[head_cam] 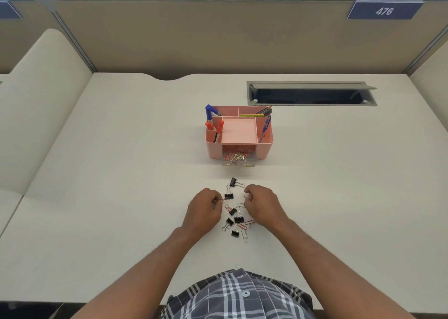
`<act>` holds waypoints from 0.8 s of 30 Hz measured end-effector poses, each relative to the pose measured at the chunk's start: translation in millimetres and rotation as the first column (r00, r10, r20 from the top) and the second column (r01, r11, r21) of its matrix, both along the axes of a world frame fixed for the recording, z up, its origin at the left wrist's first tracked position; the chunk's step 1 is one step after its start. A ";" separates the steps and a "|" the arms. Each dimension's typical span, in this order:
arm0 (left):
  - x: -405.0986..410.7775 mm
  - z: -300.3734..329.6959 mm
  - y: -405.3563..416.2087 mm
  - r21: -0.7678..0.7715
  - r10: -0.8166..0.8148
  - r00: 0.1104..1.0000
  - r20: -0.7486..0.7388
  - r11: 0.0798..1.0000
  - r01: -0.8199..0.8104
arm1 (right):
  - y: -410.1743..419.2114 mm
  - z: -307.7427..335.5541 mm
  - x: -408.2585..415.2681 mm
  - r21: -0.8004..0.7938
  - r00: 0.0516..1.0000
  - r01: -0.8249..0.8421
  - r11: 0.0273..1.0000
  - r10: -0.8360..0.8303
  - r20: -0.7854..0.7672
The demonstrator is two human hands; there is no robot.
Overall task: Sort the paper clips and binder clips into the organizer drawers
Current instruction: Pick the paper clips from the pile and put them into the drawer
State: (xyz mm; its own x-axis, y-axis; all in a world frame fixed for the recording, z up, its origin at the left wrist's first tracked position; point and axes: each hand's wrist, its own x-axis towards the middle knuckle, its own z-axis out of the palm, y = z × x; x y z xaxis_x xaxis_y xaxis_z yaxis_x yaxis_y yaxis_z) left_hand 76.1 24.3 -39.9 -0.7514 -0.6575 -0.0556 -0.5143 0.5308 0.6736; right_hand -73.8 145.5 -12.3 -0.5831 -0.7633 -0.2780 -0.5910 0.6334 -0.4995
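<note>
Several black binder clips [238,219] and a few loose paper clips [244,234] lie scattered on the desk between my hands. My left hand [206,209] pinches a red paper clip [223,199] at its fingertips, beside a binder clip [229,196]. My right hand [263,204] is curled over the pile's right side, with thin paper clips showing at its fingertips. One more binder clip [233,182] lies farther back. Behind the pile stands a pink organizer [265,145]. Its clear drawer [238,158] is pulled out and holds many paper clips.
Pens and markers [211,118] stand in the organizer's upper compartments. A recessed cable tray [311,93] with its lid raised sits in the desk at the back right. Beige partition walls enclose the desk behind and on both sides.
</note>
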 end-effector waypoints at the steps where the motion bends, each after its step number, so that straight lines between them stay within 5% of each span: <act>1: -0.8 3.9 -0.4 0.017 0.023 0.999 -0.050 1.000 -0.022 | -0.6 5.6 -2.5 -0.060 0.999 0.031 0.998 -0.031 0.008; 6: -28.8 41.0 -11.2 -0.077 0.028 0.964 -0.264 0.996 -0.049 | -21.3 43.4 -21.8 -0.423 0.992 0.104 0.900 -0.122 -0.016; 9: -56.6 60.9 -27.6 -0.166 -0.021 0.961 -0.274 0.986 -0.026 | -40.3 59.5 -35.0 -0.492 0.988 0.081 0.867 -0.133 -0.073; 14: -87.9 74.1 -45.0 -0.216 -0.039 0.987 -0.158 0.976 0.004 | -63.6 64.5 -49.2 -0.379 0.983 0.029 0.925 -0.096 -0.159; 19: -69.9 68.6 -40.2 -0.190 -0.070 0.968 -0.241 0.982 0.024 | -47.1 65.6 -40.7 -0.406 0.986 0.041 0.913 -0.102 -0.130; 24: -14.2 22.2 -19.2 -0.066 -0.082 0.992 -0.098 0.995 0.076 | -14.0 34.1 -16.9 -0.004 0.996 -0.083 0.997 0.083 -0.044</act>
State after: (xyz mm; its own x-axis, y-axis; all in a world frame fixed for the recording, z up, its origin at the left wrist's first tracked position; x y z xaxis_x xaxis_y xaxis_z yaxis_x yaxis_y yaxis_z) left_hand 61.9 5.2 -17.6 -0.8010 -0.5955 0.0613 -0.4007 0.6094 0.6842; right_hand -90.6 131.5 21.7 -0.5293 -0.8109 -0.2496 -0.6625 0.5788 -0.4754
